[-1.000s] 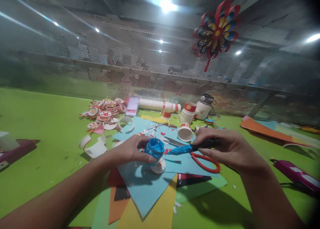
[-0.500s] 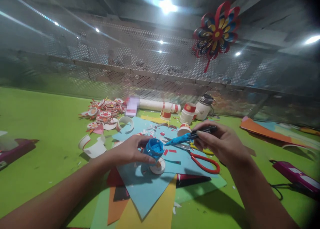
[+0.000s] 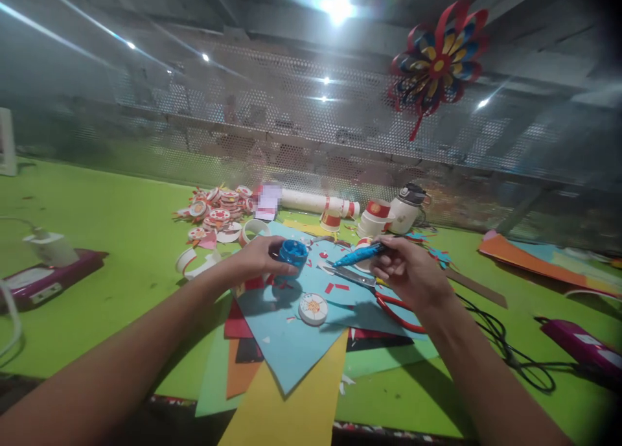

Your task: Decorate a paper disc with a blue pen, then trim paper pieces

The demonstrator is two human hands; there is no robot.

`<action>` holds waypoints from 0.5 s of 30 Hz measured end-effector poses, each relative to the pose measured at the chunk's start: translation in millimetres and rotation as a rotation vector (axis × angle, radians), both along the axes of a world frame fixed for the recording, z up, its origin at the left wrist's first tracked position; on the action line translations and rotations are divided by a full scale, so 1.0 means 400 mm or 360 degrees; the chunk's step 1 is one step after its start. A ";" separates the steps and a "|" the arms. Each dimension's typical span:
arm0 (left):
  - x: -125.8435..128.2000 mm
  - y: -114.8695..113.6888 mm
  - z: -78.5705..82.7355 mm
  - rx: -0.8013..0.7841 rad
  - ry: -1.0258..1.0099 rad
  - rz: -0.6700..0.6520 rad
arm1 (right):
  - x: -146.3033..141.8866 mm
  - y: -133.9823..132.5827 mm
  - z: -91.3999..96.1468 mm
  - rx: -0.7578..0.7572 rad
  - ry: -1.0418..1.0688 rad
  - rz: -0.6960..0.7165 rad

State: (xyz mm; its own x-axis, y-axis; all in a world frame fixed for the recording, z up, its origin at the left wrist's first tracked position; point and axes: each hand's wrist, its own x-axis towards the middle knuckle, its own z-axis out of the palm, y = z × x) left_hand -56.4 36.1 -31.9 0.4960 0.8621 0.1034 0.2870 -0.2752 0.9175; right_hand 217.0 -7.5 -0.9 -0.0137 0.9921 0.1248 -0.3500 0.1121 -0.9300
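My left hand point(image 3: 260, 257) is closed around a small open jar point(image 3: 293, 254) with a thick blue substance inside. Between the fingers of my right hand point(image 3: 411, 268) is a black pen point(image 3: 354, 255), its front part coated in lumpy blue and pointing toward the jar with a gap between. Below the jar, a round white disc point(image 3: 313, 308) with an orange-red pattern lies on light blue paper point(image 3: 284, 352). Scissors point(image 3: 396, 313) with red handles lie under and beside my right hand, partly hidden by it.
Decorated discs point(image 3: 218, 214) are piled at the back left. Paper cups point(image 3: 374, 218), a white bottle point(image 3: 407, 209) and a white tube point(image 3: 306, 201) stand or lie at the back. Purple power strips point(image 3: 63, 279) flank both sides, with black cables point(image 3: 505, 355) on the right.
The view has shifted. My left hand and the jar have moved away from the disc, which now shows fully. The pen's blue end is farther from the jar's mouth.
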 end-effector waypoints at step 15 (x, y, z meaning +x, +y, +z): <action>-0.126 0.005 0.015 0.0020 0.0063 0.0622 | 0.008 0.003 -0.003 0.0029 0.0039 -0.0064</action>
State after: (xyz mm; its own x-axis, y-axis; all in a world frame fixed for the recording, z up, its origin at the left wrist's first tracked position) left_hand -106.7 38.3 -25.8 0.1342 0.9856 0.1026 0.4077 -0.1493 0.9009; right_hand 220.0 -6.2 -1.9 0.0294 0.9893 0.1426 -0.3673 0.1434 -0.9190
